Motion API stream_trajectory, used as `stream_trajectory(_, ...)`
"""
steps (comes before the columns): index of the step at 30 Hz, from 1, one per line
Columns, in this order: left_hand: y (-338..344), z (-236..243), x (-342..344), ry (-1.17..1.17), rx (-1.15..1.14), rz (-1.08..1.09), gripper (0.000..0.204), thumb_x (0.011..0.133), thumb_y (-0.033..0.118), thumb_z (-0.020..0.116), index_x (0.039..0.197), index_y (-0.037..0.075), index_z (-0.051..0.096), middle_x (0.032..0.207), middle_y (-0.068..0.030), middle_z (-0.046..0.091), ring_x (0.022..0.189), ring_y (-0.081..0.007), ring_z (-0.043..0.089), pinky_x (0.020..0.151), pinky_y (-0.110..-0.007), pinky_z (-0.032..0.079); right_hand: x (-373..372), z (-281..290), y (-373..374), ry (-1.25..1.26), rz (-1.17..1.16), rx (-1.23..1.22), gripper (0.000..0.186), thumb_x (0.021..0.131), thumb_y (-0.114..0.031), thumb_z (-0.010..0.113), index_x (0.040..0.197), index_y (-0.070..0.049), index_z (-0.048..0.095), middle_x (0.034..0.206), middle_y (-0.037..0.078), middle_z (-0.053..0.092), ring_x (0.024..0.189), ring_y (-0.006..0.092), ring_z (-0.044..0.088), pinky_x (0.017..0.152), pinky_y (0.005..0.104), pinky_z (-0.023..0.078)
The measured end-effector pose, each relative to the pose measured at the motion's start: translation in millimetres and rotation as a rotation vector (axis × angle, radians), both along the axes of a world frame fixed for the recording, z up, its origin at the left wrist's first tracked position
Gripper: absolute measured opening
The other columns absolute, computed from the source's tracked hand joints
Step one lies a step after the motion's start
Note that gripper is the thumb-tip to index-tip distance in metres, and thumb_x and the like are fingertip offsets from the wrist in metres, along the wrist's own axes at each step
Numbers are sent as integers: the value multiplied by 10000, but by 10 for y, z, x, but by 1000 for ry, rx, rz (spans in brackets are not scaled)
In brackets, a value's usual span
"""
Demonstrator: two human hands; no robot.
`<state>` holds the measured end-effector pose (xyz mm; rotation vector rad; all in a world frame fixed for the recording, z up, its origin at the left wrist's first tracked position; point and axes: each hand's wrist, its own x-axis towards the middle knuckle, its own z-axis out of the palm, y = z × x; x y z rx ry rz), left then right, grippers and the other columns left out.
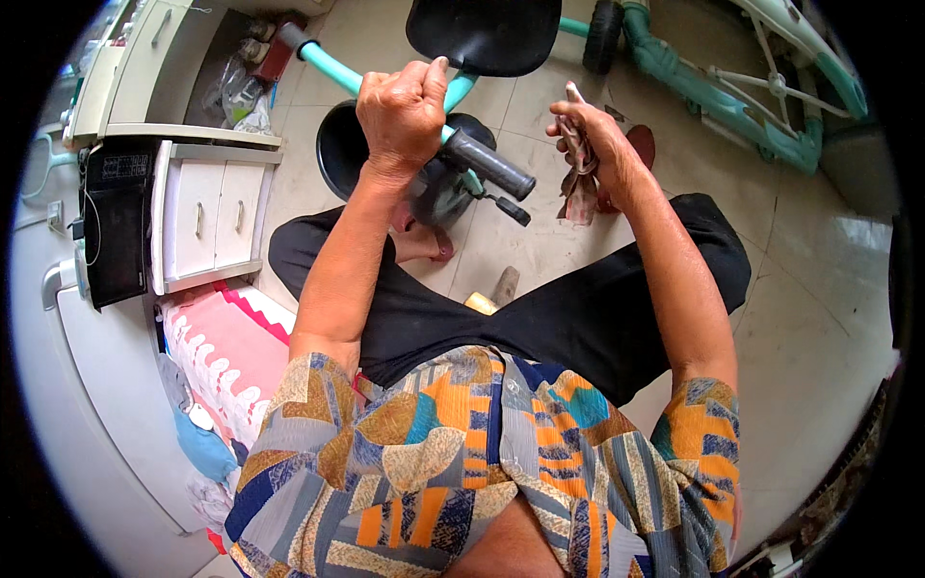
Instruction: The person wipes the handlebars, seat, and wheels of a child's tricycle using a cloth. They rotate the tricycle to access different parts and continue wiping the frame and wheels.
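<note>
My left hand (403, 114) is closed around the teal handlebar (332, 69) of a small tricycle, just left of its dark rubber grip (488, 164). My right hand (590, 135) holds a crumpled reddish-grey rag (581, 188) that hangs down from the fingers, a short way right of the grip and apart from it. The tricycle's black seat (485, 34) is just beyond my hands, and its black front wheel (443, 188) sits below the handlebar. I am seated, with my black-trousered legs spread on the tiled floor.
A white cabinet with drawers (207, 217) and a pink cloth (226, 352) stand at my left. A second teal bicycle frame (732, 101) lies at the far right. A wooden-handled tool (493, 292) lies on the tiles between my legs.
</note>
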<state>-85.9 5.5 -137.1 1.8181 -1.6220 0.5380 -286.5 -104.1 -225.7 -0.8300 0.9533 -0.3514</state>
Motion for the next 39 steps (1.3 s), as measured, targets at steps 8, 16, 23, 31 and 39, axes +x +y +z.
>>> stream_trajectory(8,231,-2,-147,-101,101,125,381,930,289,606,604,95,569,489,-94,536,475,-288,539,588,-385,374,-62,-1097,405,241,219,-183,155,756,-127,630,827,-12,554,651,98,588,491,195,570,425,353,471)
stream_trajectory(16,248,-45,-209,-114,111,75,315,928,216,564,648,73,570,576,-115,536,576,-316,515,609,-402,362,557,-1894,1364,171,6,-676,257,777,-178,647,992,-38,655,884,251,657,873,456,614,777,491,503)
stream_trajectory(23,239,40,-307,-79,103,-21,262,902,160,566,659,63,563,560,-92,497,532,-291,475,596,-387,342,479,-2349,1563,323,288,-1062,190,856,-249,588,888,-75,658,812,198,672,801,417,623,682,523,445)
stream_trajectory(31,358,49,-238,-131,128,-145,236,875,138,537,655,59,569,546,-72,484,508,-263,474,575,-375,333,223,-1932,1489,541,477,-456,346,870,-323,630,1156,-129,638,1083,179,675,1021,370,630,829,484,508)
stream_trajectory(39,464,188,225,10,158,-428,200,810,109,573,614,67,578,537,-52,519,486,-240,489,582,-352,364,131,-1994,763,613,17,-583,286,863,-247,608,1030,-24,669,919,266,661,898,432,646,794,508,493)
